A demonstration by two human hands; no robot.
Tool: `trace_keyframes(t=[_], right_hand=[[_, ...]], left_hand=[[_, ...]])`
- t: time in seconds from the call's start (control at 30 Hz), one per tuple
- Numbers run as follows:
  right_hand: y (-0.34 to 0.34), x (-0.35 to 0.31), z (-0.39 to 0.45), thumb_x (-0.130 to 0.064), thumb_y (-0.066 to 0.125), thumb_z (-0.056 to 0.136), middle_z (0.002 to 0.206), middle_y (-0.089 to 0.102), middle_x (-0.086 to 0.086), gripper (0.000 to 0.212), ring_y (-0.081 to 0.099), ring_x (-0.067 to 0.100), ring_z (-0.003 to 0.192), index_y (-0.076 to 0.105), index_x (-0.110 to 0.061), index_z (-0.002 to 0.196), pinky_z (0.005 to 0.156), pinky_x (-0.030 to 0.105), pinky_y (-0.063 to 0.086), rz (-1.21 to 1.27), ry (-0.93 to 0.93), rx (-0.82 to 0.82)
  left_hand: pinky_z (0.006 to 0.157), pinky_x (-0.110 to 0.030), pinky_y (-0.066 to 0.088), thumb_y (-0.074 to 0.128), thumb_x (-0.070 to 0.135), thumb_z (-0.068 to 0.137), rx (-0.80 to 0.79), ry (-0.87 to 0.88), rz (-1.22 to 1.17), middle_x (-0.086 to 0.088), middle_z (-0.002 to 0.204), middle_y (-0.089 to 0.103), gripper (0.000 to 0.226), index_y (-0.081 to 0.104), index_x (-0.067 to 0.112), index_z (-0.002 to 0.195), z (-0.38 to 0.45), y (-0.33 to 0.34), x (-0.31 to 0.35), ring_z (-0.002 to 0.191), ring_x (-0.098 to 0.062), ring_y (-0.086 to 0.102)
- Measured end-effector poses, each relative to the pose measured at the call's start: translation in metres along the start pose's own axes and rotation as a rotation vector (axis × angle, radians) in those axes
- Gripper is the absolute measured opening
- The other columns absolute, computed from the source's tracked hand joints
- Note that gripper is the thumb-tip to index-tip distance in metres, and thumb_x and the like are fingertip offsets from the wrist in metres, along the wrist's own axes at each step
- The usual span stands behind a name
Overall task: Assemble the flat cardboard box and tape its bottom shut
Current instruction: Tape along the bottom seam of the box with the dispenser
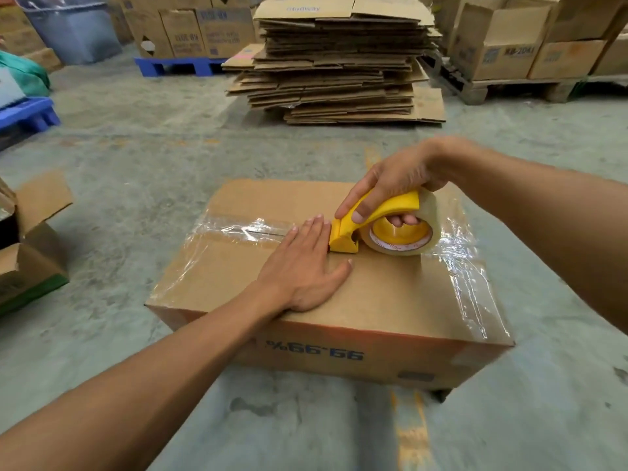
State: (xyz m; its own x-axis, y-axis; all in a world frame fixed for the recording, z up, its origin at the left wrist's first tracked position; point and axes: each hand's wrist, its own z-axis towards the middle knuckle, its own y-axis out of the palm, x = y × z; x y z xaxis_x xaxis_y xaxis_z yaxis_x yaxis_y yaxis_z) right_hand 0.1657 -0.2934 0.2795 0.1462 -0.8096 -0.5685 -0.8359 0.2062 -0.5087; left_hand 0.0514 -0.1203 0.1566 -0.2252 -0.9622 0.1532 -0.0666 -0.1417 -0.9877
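While a tall stack of flattened cardboard (pixel 339 62) is sitting beyond it on the grey concrete floor (pixel 136 130), the cardboard box (pixel 326 300) is lying bottom-up in the middle, clear tape shining along its seam. Pressing flat with fingers spread, the left hand (pixel 302 266) is holding nothing; the right hand (pixel 390 188) is wrapping around the yellow tape dispenser (pixel 384 226). Open cartons (pixel 27 249) are standing left.

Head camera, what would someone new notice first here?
The yellow tape dispenser stands out, gripped by the right hand at the centre seam of the box on the floor. The left hand lies flat on the box just beside it. Behind, a tall stack of flat cardboard fills the background.
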Motion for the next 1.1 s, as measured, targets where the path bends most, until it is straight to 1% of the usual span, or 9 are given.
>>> trace_keyframes(t=[0.1, 0.2, 0.5, 0.7, 0.83, 0.9, 0.97, 1.03, 1.1], right_hand=[[-0.004, 0.013, -0.012, -0.032, 0.078, 0.079, 0.119, 0.064, 0.031, 0.043, 0.059, 0.024, 0.063, 0.069, -0.039, 0.120, 0.049, 0.027, 0.056, 0.015, -0.015, -0.005], [-0.009, 0.038, -0.037, -0.031, 0.078, 0.074, 0.109, 0.070, 0.026, 0.047, 0.059, 0.022, 0.057, 0.069, -0.039, 0.120, 0.045, 0.025, 0.055, 0.053, 0.002, 0.014], [-0.023, 0.111, -0.109, -0.018, 0.072, 0.080, 0.082, 0.070, 0.018, 0.041, 0.059, 0.021, 0.051, 0.071, -0.036, 0.118, 0.040, 0.027, 0.054, 0.138, 0.163, 0.101], [-0.012, 0.135, -0.126, -0.019, 0.072, 0.081, 0.086, 0.073, 0.014, 0.041, 0.058, 0.021, 0.049, 0.071, -0.036, 0.118, 0.041, 0.027, 0.054, 0.171, 0.118, 0.149], [-0.014, 0.136, -0.126, -0.022, 0.074, 0.080, 0.084, 0.075, 0.008, 0.042, 0.059, 0.018, 0.049, 0.071, -0.035, 0.120, 0.041, 0.026, 0.053, 0.150, 0.095, 0.135], [-0.015, 0.137, -0.126, -0.021, 0.074, 0.082, 0.082, 0.074, 0.006, 0.041, 0.058, 0.019, 0.050, 0.070, -0.034, 0.120, 0.041, 0.025, 0.053, 0.142, 0.088, 0.135], [-0.015, 0.137, -0.125, -0.019, 0.074, 0.083, 0.079, 0.073, 0.006, 0.039, 0.058, 0.019, 0.050, 0.071, -0.033, 0.120, 0.041, 0.024, 0.053, 0.138, 0.075, 0.138], [-0.016, 0.136, -0.124, -0.018, 0.074, 0.083, 0.077, 0.072, 0.007, 0.039, 0.058, 0.018, 0.049, 0.071, -0.032, 0.120, 0.040, 0.024, 0.052, 0.136, 0.069, 0.137], [-0.016, 0.134, -0.123, -0.017, 0.073, 0.085, 0.076, 0.073, 0.007, 0.039, 0.059, 0.017, 0.048, 0.070, -0.031, 0.121, 0.040, 0.024, 0.052, 0.124, 0.069, 0.132]], left_hand=[[0.121, -0.032, -0.004, 0.017, 0.065, 0.093, -0.005, 0.006, 0.031, -0.001, 0.164, -0.009, 0.084, -0.004, 0.013, 0.155, -0.001, 0.001, -0.002, 0.149, -0.011, -0.009], [0.121, -0.031, -0.004, 0.017, 0.066, 0.093, 0.005, 0.007, 0.048, 0.000, 0.164, -0.008, 0.083, -0.002, 0.014, 0.155, -0.002, 0.001, -0.001, 0.149, -0.010, -0.008], [0.122, -0.034, 0.000, 0.014, 0.071, 0.090, 0.000, 0.017, 0.049, 0.004, 0.163, -0.008, 0.085, -0.003, 0.019, 0.156, -0.003, 0.002, -0.005, 0.149, -0.008, -0.008], [0.122, -0.035, 0.000, 0.014, 0.070, 0.090, -0.046, 0.005, 0.085, 0.000, 0.164, -0.008, 0.086, -0.004, 0.016, 0.155, -0.002, -0.005, 0.000, 0.150, -0.011, -0.007], [0.121, -0.043, -0.003, 0.015, 0.073, 0.088, -0.098, -0.082, 0.151, -0.008, 0.163, -0.011, 0.093, -0.008, 0.012, 0.155, 0.005, -0.015, 0.023, 0.150, -0.022, -0.007], [0.121, -0.044, -0.006, 0.020, 0.070, 0.090, -0.056, -0.032, 0.148, -0.011, 0.162, -0.015, 0.092, -0.011, 0.013, 0.154, 0.008, -0.015, 0.045, 0.149, -0.026, -0.013], [0.121, -0.042, -0.009, 0.027, 0.063, 0.093, -0.019, 0.112, 0.107, -0.010, 0.161, -0.018, 0.088, -0.012, 0.012, 0.154, 0.017, -0.013, 0.075, 0.148, -0.024, -0.018], [0.121, -0.040, -0.008, 0.033, 0.055, 0.094, -0.027, 0.231, 0.030, -0.008, 0.162, -0.016, 0.086, -0.010, 0.011, 0.154, 0.032, -0.008, 0.108, 0.149, -0.022, -0.016], [0.121, -0.040, -0.006, 0.034, 0.051, 0.095, -0.049, 0.249, -0.058, -0.008, 0.163, -0.011, 0.083, -0.007, 0.010, 0.154, 0.045, -0.001, 0.134, 0.149, -0.021, -0.014]])
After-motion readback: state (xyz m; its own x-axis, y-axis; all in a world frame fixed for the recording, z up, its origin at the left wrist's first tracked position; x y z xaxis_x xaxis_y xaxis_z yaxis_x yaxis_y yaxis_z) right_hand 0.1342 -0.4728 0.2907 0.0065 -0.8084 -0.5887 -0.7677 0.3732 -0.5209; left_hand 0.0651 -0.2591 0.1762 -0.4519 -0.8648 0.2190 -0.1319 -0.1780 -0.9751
